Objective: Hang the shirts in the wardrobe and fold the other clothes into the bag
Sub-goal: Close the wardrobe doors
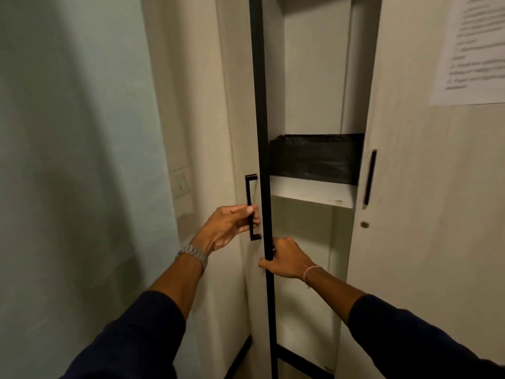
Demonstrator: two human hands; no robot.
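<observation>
We stand at the wardrobe (pixel 426 214), its left door (pixel 243 132) ajar. Our left hand (pixel 229 227) curls around the black door handle (pixel 250 206); our right hand (pixel 287 259) grips the door's dark edge (pixel 262 132). A black bag (pixel 314 158) sits on the inner shelf (pixel 311 191).

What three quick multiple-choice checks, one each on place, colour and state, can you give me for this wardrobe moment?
1. Where does the dark bag sit?
A. on the shelf inside the wardrobe
B. on the floor
C. hung on the right door

2. What colour is the handle on the left door?
A. white
B. black
C. gold

3. What is the left hand doing?
A. hanging idle
B. pressing flat on the wall
C. gripping the handle

Answers: 1 A, it rests on the white shelf. 2 B, the bar is black. 3 C, its fingers curl round the bar.
</observation>
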